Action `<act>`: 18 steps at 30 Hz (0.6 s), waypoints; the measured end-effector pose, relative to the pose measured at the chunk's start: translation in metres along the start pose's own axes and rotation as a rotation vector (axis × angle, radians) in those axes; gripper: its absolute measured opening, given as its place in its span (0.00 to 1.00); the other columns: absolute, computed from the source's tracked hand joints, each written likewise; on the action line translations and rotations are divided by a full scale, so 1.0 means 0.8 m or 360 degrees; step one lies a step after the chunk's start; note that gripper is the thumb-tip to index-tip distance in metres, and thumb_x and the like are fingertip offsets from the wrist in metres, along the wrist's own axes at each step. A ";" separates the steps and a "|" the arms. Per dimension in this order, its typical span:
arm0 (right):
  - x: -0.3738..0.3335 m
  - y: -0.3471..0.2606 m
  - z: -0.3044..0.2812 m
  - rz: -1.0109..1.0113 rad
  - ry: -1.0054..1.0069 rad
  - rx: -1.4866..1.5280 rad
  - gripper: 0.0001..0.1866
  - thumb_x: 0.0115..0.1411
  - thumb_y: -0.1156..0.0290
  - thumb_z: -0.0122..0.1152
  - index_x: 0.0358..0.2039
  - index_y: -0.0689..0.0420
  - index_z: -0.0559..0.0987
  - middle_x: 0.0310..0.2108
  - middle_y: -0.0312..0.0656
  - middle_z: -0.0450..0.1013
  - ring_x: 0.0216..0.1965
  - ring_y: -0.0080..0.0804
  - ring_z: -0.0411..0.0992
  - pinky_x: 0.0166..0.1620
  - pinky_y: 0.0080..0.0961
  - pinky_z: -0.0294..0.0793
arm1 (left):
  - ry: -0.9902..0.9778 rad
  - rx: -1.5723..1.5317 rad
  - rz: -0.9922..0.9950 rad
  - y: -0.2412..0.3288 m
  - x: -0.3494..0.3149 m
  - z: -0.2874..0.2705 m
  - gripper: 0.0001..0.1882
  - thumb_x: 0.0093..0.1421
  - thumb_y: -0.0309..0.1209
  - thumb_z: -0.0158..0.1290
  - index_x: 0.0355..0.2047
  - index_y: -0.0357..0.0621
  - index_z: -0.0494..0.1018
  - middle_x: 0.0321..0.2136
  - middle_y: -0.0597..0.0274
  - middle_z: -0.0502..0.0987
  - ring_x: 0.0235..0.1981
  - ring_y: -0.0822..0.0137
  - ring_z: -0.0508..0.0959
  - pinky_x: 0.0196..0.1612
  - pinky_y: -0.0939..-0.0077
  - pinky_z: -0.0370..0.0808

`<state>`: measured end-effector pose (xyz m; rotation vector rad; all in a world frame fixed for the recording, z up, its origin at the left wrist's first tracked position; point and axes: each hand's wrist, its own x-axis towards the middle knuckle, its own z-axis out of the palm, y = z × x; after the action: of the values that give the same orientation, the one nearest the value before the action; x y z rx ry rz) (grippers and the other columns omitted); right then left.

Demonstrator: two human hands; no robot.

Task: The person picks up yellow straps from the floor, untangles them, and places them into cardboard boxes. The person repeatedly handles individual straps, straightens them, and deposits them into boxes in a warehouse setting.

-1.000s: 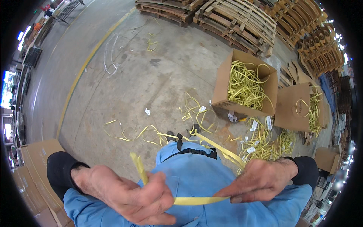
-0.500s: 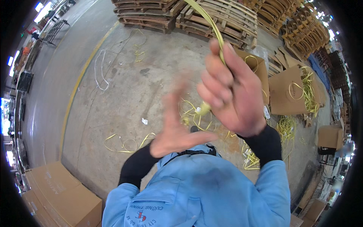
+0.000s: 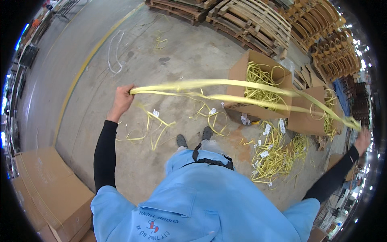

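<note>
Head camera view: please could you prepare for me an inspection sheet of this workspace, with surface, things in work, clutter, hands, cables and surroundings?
Surface: grey floor, dark stains, yellow painted line on the left.
Job's things: yellow strap in several strands, spanning between both hands, partly blurred.
Clutter: heap of loose yellow straps on the floor at right, white scraps among it.
Hands: left hand closed on the strap; right hand at its other end, grip unclear.
Cables: none certain; white loop on the floor, kind unclear.
Surroundings: wooden pallets, open cartons holding yellow straps, brown boxes at lower left.
</note>
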<state>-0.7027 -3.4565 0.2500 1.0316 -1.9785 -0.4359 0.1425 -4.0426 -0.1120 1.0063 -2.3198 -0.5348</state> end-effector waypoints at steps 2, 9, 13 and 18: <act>-0.068 0.076 0.008 0.0197 -0.0836 -0.1014 0.13 0.60 0.67 0.52 0.39 0.56 0.82 0.44 0.47 0.78 0.49 0.48 0.74 0.52 0.45 0.73 | -0.0032 -0.0020 -0.0238 -0.039 -0.010 -0.027 0.05 0.50 0.20 0.54 0.29 0.35 0.74 0.22 0.41 0.72 0.24 0.44 0.74 0.27 0.59 0.67; -0.102 0.048 -0.044 0.1306 0.0520 0.1249 0.16 0.66 0.65 0.52 0.52 0.56 0.76 0.44 0.42 0.77 0.37 0.32 0.72 0.44 0.33 0.74 | -0.0352 0.0236 0.0031 0.013 0.025 -0.023 0.04 0.49 0.27 0.56 0.25 0.40 0.75 0.22 0.46 0.76 0.27 0.45 0.78 0.30 0.56 0.73; -0.029 -0.266 -0.141 0.0901 0.0392 0.2055 0.21 0.62 0.64 0.59 0.55 0.58 0.74 0.48 0.44 0.75 0.44 0.32 0.71 0.49 0.31 0.72 | -0.0646 0.0436 0.0687 0.207 0.094 0.020 0.02 0.47 0.27 0.55 0.20 0.42 0.75 0.18 0.50 0.74 0.25 0.48 0.78 0.28 0.53 0.72; 0.024 -0.636 -0.257 -0.0354 -0.0507 0.2669 0.30 0.57 0.63 0.68 0.58 0.60 0.72 0.53 0.47 0.72 0.51 0.32 0.70 0.55 0.29 0.68 | -0.0465 0.0184 0.0975 0.390 0.146 0.035 0.04 0.49 0.30 0.58 0.23 0.44 0.78 0.19 0.51 0.77 0.25 0.48 0.79 0.30 0.56 0.75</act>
<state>-0.2861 -3.7625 0.0644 2.2133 -2.3180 1.2989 -0.1090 -3.9272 0.0757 0.2281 -2.7654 -0.3105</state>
